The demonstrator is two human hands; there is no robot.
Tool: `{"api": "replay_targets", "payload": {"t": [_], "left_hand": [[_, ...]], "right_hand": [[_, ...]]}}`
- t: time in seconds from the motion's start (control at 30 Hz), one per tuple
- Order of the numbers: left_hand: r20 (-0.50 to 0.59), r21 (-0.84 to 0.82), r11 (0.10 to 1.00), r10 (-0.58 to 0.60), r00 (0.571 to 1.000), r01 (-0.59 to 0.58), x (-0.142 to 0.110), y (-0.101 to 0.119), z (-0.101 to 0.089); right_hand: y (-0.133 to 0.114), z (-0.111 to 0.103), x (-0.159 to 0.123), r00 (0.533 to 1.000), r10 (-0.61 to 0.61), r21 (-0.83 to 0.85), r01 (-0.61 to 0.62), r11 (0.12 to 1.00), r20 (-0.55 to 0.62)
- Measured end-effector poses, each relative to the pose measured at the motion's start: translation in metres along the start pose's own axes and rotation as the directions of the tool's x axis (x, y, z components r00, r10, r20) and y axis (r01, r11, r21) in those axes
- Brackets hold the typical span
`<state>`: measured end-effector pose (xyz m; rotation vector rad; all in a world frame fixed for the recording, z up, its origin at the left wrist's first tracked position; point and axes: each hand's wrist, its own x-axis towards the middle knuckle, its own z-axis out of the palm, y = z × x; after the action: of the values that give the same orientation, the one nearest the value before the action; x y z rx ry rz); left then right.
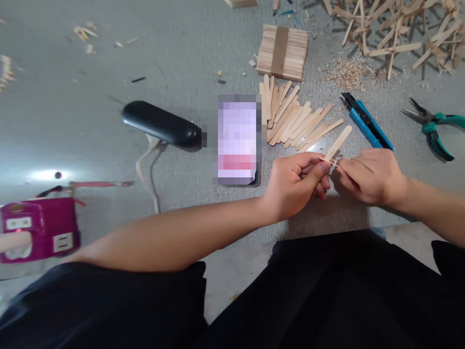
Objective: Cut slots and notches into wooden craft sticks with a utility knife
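Note:
My left hand (pixel 298 182) and my right hand (pixel 366 175) meet over the grey floor, both closed in a pinch on one wooden craft stick (pixel 338 142). The stick points up and away from my fingers. A thin splinter of wood shows between the two thumbs. Just beyond my hands lies a loose fan of craft sticks (pixel 294 118). A blue utility knife (pixel 366 121) rests right above my right hand.
A banded stack of sticks (pixel 282 51) sits further back, with a heap of cut sticks (pixel 399 34) and shavings at the top right. Green pliers (pixel 434 128) lie at the right. A phone (pixel 238 139), a black case (pixel 162 125) and a magenta power strip (pixel 38 228) lie to the left.

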<state>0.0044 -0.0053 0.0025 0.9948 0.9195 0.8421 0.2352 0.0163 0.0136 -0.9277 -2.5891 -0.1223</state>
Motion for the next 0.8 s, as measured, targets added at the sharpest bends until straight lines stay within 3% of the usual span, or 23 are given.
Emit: {"api": "replay_targets", "payload": {"t": [0.13,0.3,0.4,0.53,0.67,0.8], "left_hand": [[-0.021,-0.003,1.000,-0.016,1.000,0.016,0.0006,0.0007,-0.0002],[-0.015,-0.010,1.000,-0.012,1.000,0.012,0.0016,0.0009,-0.0008],[-0.030,-0.021,1.000,-0.023,0.999,0.022,0.0015,0.0010,-0.0007],[-0.008,-0.017,1.000,-0.011,1.000,0.011,0.0012,0.0001,-0.0005],[-0.040,-0.006,1.000,-0.022,0.999,0.021,0.0007,-0.0009,-0.0002],[-0.019,0.011,1.000,-0.019,1.000,0.019,0.0009,-0.0001,-0.0002]], "right_hand": [[-0.0003,0.0005,0.0015,0.993,0.100,-0.017,-0.101,0.995,-0.070],[-0.0003,0.0000,0.0032,0.999,-0.028,-0.003,0.028,1.000,-0.045],[0.0004,0.0011,0.0021,0.994,0.084,-0.029,-0.087,0.996,-0.069],[-0.0023,0.0024,0.0010,1.000,0.015,0.014,-0.015,1.000,-0.017],[-0.0027,0.0003,0.0025,0.993,0.118,-0.031,-0.118,0.993,-0.004],[-0.0012,-0.0018,0.0042,1.000,-0.020,-0.024,0.019,1.000,-0.017]]}}
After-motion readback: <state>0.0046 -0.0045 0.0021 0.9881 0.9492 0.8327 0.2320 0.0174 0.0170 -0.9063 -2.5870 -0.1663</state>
